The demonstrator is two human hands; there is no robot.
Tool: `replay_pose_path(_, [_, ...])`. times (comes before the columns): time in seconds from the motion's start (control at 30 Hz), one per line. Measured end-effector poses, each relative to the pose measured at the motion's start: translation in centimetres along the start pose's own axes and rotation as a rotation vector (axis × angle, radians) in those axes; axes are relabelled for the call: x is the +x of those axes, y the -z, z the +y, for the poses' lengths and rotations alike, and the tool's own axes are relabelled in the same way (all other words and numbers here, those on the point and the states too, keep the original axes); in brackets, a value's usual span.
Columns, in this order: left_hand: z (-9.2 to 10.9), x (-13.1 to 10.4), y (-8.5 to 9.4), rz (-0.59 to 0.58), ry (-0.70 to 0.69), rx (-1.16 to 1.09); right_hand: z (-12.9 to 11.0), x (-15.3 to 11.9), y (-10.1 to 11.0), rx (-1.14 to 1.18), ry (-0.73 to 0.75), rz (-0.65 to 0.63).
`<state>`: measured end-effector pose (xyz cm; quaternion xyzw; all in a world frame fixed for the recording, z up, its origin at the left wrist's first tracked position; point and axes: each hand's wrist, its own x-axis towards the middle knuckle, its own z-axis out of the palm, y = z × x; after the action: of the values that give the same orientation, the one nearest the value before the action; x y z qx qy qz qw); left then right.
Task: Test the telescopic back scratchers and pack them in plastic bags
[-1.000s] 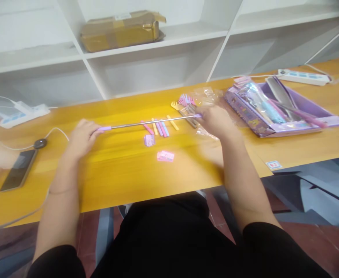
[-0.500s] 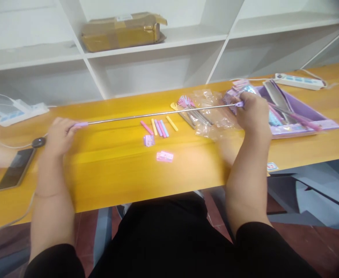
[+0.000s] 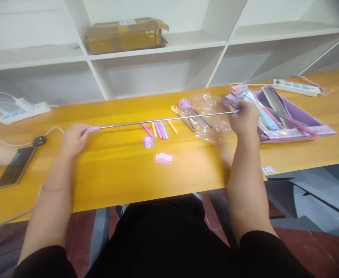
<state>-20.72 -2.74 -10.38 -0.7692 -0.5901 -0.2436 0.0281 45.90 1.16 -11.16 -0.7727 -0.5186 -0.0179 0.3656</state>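
Note:
A thin telescopic back scratcher (image 3: 163,119) with a metal shaft and purple ends stretches between my hands, above the table. My left hand (image 3: 74,139) is closed round its purple handle. At the other end my right hand (image 3: 244,117) grips the purple head, mostly covered by the fingers. Behind the shaft lie several folded back scratchers (image 3: 191,112) with yellow, pink and blue claw heads. Several coloured sticks (image 3: 161,130) in pink, yellow, purple and blue lie below the shaft. Nearer to me are a small purple card (image 3: 149,142) and pink cards (image 3: 164,158).
Clear plastic wrapping (image 3: 208,131) lies left of a purple box (image 3: 305,112) with packaged items. Power strips (image 3: 24,112) (image 3: 298,87) sit at both sides. A phone (image 3: 15,166) and a round black object (image 3: 39,141) on a cable lie left. A cardboard box (image 3: 125,35) sits on the shelf.
My hands have come closer together, the left moving right and the right slightly left. The shaft between them looks shorter. The view has shifted slightly.

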Motion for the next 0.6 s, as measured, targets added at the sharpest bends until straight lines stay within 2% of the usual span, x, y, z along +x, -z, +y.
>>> replay_pose_path(0.13, [0.4,-0.1,1.1,0.100,0.022,0.018,-0.4,-0.1,-0.3,0.042,0.009,0.002])
replay_pose_path(0.3, [1.0,0.2,1.3,0.202,0.037,0.026,-0.5,-0.2,-0.1,0.052,-0.003,0.015])
replay_pose_path(0.6, [1.7,-0.9,1.9,0.245,0.087,0.025,-0.9,-0.5,-0.1,0.023,-0.014,0.027])
